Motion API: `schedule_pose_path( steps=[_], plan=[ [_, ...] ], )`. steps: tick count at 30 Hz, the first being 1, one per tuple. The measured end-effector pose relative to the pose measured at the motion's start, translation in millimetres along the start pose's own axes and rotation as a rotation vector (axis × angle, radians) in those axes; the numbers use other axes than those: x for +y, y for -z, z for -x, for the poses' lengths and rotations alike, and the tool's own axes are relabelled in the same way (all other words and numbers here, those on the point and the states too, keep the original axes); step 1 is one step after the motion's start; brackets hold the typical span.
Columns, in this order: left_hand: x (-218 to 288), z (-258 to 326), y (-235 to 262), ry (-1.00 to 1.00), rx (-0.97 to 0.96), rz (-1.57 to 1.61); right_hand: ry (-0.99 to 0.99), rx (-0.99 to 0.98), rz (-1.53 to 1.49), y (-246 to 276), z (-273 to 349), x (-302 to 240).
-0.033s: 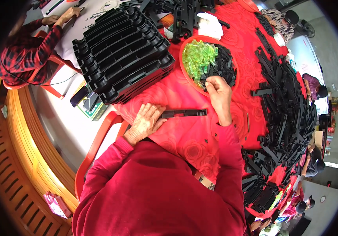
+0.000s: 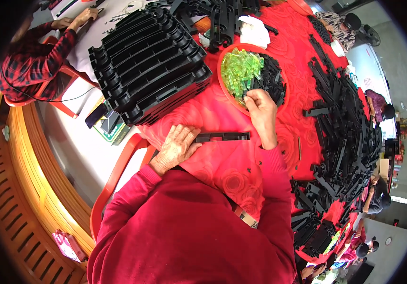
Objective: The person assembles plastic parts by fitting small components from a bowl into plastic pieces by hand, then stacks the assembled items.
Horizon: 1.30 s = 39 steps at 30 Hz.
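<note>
Red patterned cloth (image 2: 222, 165) is covering the table I am looking down on, and it is crowded with black plastic parts. I am seeing the left hand (image 2: 175, 147) lying on the cloth with its fingers curled loosely against the left end of a long black strip (image 2: 222, 137), which is lying flat and roughly level just in front of the red-sleeved body; the fingers are touching the strip's end rather than wrapping around it, so I am reading that hand as relaxed. The right hand (image 2: 262, 111) is reaching forward to the near rim of a round red bowl (image 2: 222, 83), its fingers bunched together at the edge where the contents begin. Whether it is pinching one of the pieces I cannot tell, since the fingertips are hiding under the knuckles. Inside the bowl, clear green pieces (image 2: 241, 71) are heaped on the left side and small black pieces (image 2: 272, 78) are filling the right side. Left of the bowl, a tall stack of black ridged trays (image 2: 146, 61) is sitting tilted across the cloth's edge. To the right, a large heap of black strips (image 2: 343, 123) is running along the table. At the upper left, another person in a plaid sleeve (image 2: 28, 61) is working at a separate white surface.
</note>
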<state>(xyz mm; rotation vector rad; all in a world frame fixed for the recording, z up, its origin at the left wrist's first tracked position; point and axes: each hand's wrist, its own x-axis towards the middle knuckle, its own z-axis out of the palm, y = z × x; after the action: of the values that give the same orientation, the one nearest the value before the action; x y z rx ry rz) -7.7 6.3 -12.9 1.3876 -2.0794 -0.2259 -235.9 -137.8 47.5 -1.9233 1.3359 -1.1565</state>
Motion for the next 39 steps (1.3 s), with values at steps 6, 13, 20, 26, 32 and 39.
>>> schedule_pose_path(
  steps=[6,13,20,26,32,39],
  plan=[
    [0,1,0,0.016,-0.02,-0.003,0.006,-0.095,0.395,-25,-19,-11],
    [-6,-2,2,-0.019,-0.013,0.089,0.019,0.019,0.056,3,4,-10],
    [-12,9,24,-0.037,-0.113,0.232,-0.103,-0.261,-0.013,18,98,-59],
    [8,6,38,-0.031,-0.046,0.127,0.181,-0.178,0.32,-20,133,-51],
    [16,5,29,-0.091,-0.018,0.162,0.198,-0.207,0.411,-28,138,-55],
    [17,6,12,-0.154,0.016,0.129,0.24,-0.213,0.454,-34,142,-55]
  ],
)
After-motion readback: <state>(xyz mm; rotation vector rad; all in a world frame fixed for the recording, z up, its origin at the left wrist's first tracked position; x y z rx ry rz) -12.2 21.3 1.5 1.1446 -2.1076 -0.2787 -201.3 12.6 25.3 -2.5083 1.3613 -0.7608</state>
